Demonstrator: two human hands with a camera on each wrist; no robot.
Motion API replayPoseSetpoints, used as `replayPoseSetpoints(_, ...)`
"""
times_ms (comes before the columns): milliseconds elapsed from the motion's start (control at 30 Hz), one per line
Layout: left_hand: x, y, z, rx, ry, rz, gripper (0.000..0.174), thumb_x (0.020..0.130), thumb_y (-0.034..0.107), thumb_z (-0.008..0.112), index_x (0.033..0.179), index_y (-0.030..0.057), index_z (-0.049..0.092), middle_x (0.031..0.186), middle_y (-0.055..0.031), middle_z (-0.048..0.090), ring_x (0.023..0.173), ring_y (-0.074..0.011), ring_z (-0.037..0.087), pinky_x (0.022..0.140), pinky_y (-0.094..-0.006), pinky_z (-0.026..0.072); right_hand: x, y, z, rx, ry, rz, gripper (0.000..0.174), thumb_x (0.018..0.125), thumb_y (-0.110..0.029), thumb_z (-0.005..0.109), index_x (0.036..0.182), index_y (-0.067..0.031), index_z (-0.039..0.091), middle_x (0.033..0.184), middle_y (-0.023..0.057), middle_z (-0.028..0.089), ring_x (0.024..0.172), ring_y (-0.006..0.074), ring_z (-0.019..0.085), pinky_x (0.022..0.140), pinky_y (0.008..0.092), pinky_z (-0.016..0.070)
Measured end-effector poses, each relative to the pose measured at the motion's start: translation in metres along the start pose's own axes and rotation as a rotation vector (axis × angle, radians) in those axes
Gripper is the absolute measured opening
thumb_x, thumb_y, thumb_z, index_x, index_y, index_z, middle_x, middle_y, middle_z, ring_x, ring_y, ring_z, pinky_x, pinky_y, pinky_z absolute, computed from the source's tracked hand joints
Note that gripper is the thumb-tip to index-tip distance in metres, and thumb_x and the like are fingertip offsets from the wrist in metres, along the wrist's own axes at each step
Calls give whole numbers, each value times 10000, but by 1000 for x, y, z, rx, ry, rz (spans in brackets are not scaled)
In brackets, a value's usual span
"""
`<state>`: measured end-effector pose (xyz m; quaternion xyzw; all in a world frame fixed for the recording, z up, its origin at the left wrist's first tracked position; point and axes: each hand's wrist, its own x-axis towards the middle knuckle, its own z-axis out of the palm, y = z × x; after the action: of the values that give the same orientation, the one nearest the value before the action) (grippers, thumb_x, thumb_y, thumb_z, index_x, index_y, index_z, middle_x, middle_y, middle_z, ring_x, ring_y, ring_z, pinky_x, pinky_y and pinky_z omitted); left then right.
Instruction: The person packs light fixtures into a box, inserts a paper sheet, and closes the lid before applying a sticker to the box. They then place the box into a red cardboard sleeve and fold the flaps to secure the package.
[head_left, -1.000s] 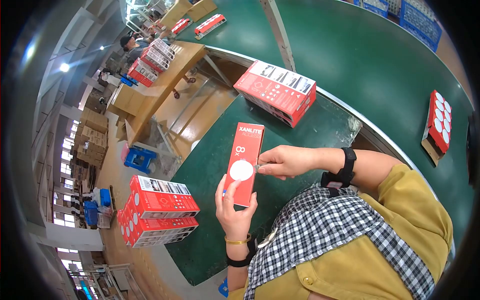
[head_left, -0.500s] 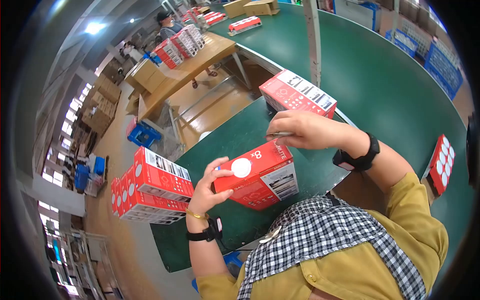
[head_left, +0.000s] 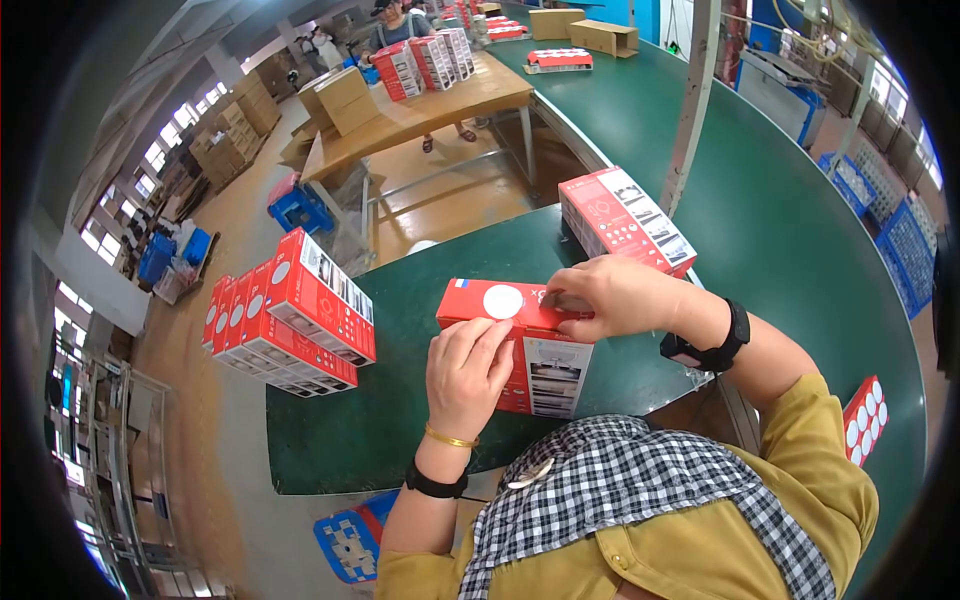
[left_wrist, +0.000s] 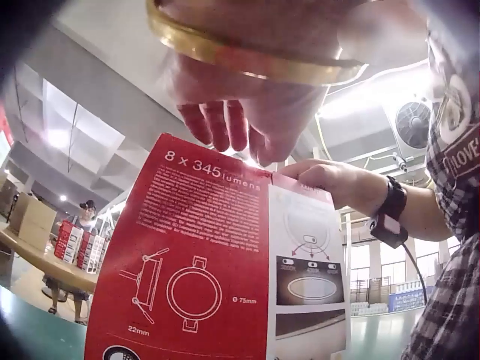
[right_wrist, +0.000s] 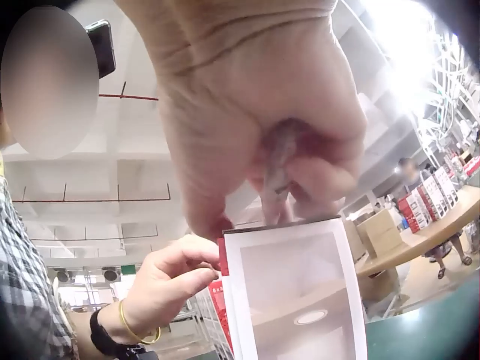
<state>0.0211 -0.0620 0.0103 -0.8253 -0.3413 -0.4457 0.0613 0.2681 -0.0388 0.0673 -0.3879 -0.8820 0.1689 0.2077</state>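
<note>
An upright red light-fixture box (head_left: 520, 375), printed "8 x 345 lumens" in the left wrist view, stands on the green table (head_left: 400, 440) in front of me. My left hand (head_left: 467, 372) rests its nearly straight fingers on the near top edge of the box. Over the other end of the top is my right hand (head_left: 622, 300), fingertips down at the surface. Within its curled fingers is a small greyish, shiny thing (right_wrist: 279, 159), partly hidden by the fingers; I cannot tell its kind.
Several red boxes (head_left: 320, 295) stand at the table's left edge. Another red box (head_left: 625, 220) sits at the back right, near a white post (head_left: 693, 110). Beyond runs a green conveyor (head_left: 770, 220). A person stands behind a wooden table (head_left: 440, 115) with boxes.
The box, earlier showing its long "XANLITE" face upward, has been turned and now stands squarely. My left hand shifted from its end to the near top edge; the right hand came down onto the top.
</note>
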Motion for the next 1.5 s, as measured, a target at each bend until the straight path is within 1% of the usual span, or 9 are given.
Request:
replayPoseSetpoints(367, 12, 1, 0, -2, -40, 19, 327, 674, 51, 792, 968, 91, 656, 999, -72, 613, 893, -277, 605, 735, -381, 523, 8, -21, -9, -252, -176, 64, 383, 788, -273, 660, 970, 51, 572, 755, 224, 655, 729, 394, 666, 673, 462, 543)
replayPoseSetpoints(567, -12, -2, 6, -59, -291, -26, 214, 682, 140, 783, 696, 93, 575, 930, -62, 533, 860, -282, 549, 755, -393, 472, 9, -9, -7, -341, -180, 79, 393, 790, -283, 643, 957, 65, 567, 701, 233, 648, 706, 400, 670, 650, 467, 550)
replayPoseSetpoints(733, -42, -22, 14, -270, 56, -466, 147, 816, 92, 707, 799, 32, 574, 958, -109, 541, 860, -259, 551, 812, -404, 473, 12, 9, -15, -239, -223, 182, 452, 810, -335, 637, 1000, 70, 574, 763, 263, 660, 761, 423, 672, 707, 489, 547)
replayPoseSetpoints(867, -101, -44, 44, -215, -143, -533, 421, 858, 212, 714, 1218, 48, 570, 1319, -246, 486, 1246, -395, 470, 1042, -441, 396, -21, 49, -15, -84, -93, 378, 464, 817, -348, 630, 1049, 53, 594, 826, 281, 664, 801, 441, 664, 737, 489, 539)
replayPoseSetpoints(1000, -170, -54, 87, -247, -500, -868, 752, 895, 416, 652, 1489, 74, 345, 1528, -370, 158, 1415, -500, 229, 1150, -483, 269, -101, 82, 3, 164, 53, 569, 514, 829, -342, 646, 1196, 14, 595, 998, 266, 679, 926, 356, 684, 811, 417, 542)
replayPoseSetpoints(1100, -184, -47, 118, -310, -528, -903, 765, 911, 453, 608, 1501, 71, 306, 1525, -377, 156, 1411, -504, 235, 1140, -486, 288, -173, 70, 52, 497, 84, 823, 578, 835, -346, 676, 1279, 2, 552, 1030, 145, 690, 917, 238, 665, 833, 360, 531)
replayPoseSetpoints(1200, -175, -41, 128, -197, -534, -868, 756, 916, 471, 588, 1507, 102, 294, 1501, -360, 233, 1327, -515, 374, 1066, -503, 388, -239, 35, 126, 921, 215, 1148, 554, 834, -277, 691, 1276, 16, 533, 844, 57, 645, 667, 133, 593, 580, 279, 484)
replayPoseSetpoints(1300, -170, -40, 131, -38, -629, -520, 728, 905, 499, 598, 1487, 139, 349, 1482, -284, 313, 1181, -466, 526, 939, -483, 493, -279, 24, 197, 1125, 508, 1249, 520, 850, -187, 658, 1305, -2, 489, 772, 45, 617, 586, 103, 558, 500, 243, 426)
replayPoseSetpoints(1500, -152, -35, 136, -16, -764, -476, 716, 910, 489, 600, 1468, 104, 370, 1478, -277, 321, 1183, -455, 525, 955, -478, 484, -294, 12, 231, 1167, 521, 1333, 538, 846, -133, 609, 1348, -19, 454, 787, 62, 628, 560, 116, 593, 477, 233, 425)
